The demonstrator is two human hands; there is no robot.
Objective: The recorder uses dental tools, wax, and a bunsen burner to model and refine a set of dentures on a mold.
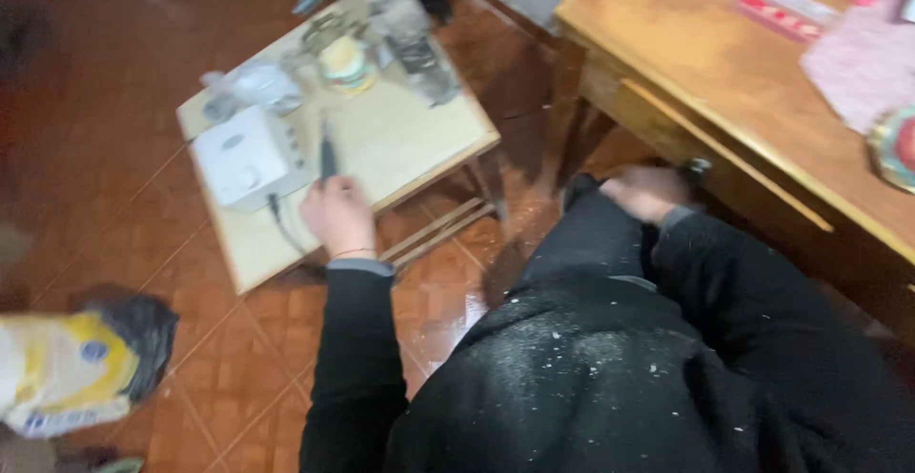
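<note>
We see the left hand [338,214] closed around a slim dark pen-shaped tool [328,157], held upright over the small pale table [410,140], beside one boxy white machine [246,157] with a dark cord [278,218]. The right hand [648,192] rests curled on the knee by the wooden desk [724,82]; whether it grips anything we cannot tell. One jar [345,61] stands behind on the table.

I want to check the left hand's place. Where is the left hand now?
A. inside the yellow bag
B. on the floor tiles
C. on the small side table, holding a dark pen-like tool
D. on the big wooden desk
C: the left hand rests on the small side table, its grip closed around a dark pen-like tool beside a white box device.
</note>
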